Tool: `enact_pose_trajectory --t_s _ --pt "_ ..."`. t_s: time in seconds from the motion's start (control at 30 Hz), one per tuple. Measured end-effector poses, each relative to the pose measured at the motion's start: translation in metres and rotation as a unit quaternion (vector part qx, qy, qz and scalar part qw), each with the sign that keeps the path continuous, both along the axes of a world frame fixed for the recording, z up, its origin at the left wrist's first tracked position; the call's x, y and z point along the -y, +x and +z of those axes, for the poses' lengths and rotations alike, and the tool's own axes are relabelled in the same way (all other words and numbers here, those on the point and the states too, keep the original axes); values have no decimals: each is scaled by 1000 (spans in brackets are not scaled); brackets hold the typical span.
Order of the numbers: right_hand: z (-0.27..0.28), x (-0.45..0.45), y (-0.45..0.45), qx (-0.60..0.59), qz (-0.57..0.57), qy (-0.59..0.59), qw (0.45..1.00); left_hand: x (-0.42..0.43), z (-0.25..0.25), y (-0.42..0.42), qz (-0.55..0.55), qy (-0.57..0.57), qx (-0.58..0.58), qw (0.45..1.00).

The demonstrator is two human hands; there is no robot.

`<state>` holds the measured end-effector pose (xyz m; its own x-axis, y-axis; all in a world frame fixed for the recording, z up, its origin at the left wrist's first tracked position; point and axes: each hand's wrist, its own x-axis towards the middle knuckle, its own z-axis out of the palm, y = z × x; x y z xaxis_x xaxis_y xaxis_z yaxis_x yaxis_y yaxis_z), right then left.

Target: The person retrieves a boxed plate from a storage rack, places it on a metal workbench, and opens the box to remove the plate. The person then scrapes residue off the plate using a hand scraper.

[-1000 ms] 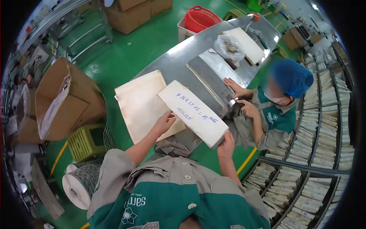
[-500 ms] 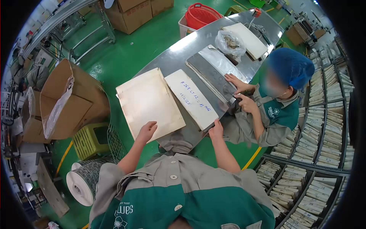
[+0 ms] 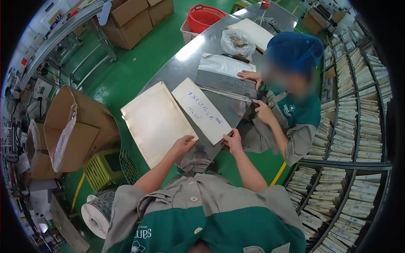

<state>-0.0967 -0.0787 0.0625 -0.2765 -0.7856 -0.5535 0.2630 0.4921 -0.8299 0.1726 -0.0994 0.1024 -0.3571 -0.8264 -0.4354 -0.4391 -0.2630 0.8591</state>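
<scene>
A large cream card stack (image 3: 154, 122) lies on the metal table. My left hand (image 3: 184, 145) is at its lower right corner with fingers bent; what they pinch, if anything, is hidden. Beside the stack lies a narrower white folder (image 3: 201, 111) with blue handwriting on its cover. The fingers of my right hand (image 3: 233, 141) are closed on this folder's lower right corner. A co-worker's two hands rest on a dark grey flat block (image 3: 225, 81) farther along the table.
Past the grey block are a silvery packet (image 3: 223, 63), a plastic bag (image 3: 238, 43) of small pieces and a white pad (image 3: 253, 33). A co-worker in a blue cap (image 3: 293, 48) is at the right. Filed packs (image 3: 333, 194) fill the right-hand racks; a cardboard box (image 3: 78, 126) stands left.
My left hand has moved right across the cream stack to its corner. My right hand keeps hold of the folder. The co-worker has turned the grey block, and the view has shifted slightly.
</scene>
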Motion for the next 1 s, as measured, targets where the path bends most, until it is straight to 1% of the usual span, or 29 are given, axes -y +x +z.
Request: enact_pose_trajectory --t_s 0.03,0.07,0.1,0.13,0.17,0.2,0.23,0.27,0.3,0.33,0.37,0.4,0.43,0.47,0.5,0.53,0.57,0.6,0.63,0.67,0.7,0.73,0.77,0.8,0.87,0.93,0.97,1.0 --pt "8 -5 2 -2 4 -28 1000 8 13 -14 4 9 -4 1000" --pt "12 -9 3 -54 34 -73 995 16 5 -22 10 13 -56 998" --pt "14 -15 4 -105 65 -115 986 21 11 -34 52 37 -85 994" --pt "34 -22 9 -136 84 -135 978 24 14 -47 95 61 -114 987" --pt "48 -29 13 -172 117 -145 967 27 4 -59 162 44 -190 967" --pt "59 -36 18 -207 151 -156 954 27 18 -64 229 113 -223 941" --pt "72 -45 28 -277 180 -171 928 27 34 -67 293 179 -253 904" --pt "76 -53 35 -331 193 -243 891 25 36 -69 343 201 -235 887" --pt "77 -60 40 -381 205 -313 846 26 9 -64 349 195 -312 862" --pt "76 -65 43 -394 252 -329 821 26 -18 -58 353 188 -387 831" --pt "75 -71 48 -428 282 -316 798 20 -14 -56 393 208 -381 811" --pt "75 -77 54 -461 312 -302 774 13 -13 -51 414 212 -407 786" --pt "74 -77 56 -470 368 -282 751 6 -12 -47 433 215 -432 761" --pt "75 -77 55 -447 400 -268 754 -2 -10 -42 449 220 -411 762" --pt "80 -75 56 -423 432 -254 755 -7 -17 -35 422 223 -420 772" --pt "80 -70 57 -413 451 -192 767 -12 -24 -28 395 225 -430 780" --pt "81 -66 63 -432 403 -185 785 -20 -31 -25 392 236 -439 773" --pt "82 -63 70 -451 354 -178 800 -27 -26 -24 381 238 -443 776" --pt "81 -56 75 -445 351 -163 808 -34 -23 -23 371 239 -448 777" --pt "81 -53 83 -454 356 -138 805 -40 -20 -23 353 238 -465 776" --pt "87 -48 92 -463 363 -114 801 -46 -12 -22 359 240 -458 777" --pt "93 -39 97 -410 398 -76 817 -52 -4 -22 365 240 -452 778" --pt "93 -35 101 -410 406 -81 813 -56 1 -22 369 225 -452 781" --pt "94 -30 105 -375 422 -75 822 -57 5 -19 378 218 -454 777" --pt "92 -24 112 -312 447 -73 835 -61 14 -11 378 187 -394 816" --pt "100 -18 120 -273 456 -80 843 -62 23 -6 399 143 -349 836" --pt "91 -15 122 -277 459 -102 838 -61 24 -3 408 119 -320 847" --pt "86 -12 123 -239 464 -89 848 -59 21 2 407 70 -247 877"
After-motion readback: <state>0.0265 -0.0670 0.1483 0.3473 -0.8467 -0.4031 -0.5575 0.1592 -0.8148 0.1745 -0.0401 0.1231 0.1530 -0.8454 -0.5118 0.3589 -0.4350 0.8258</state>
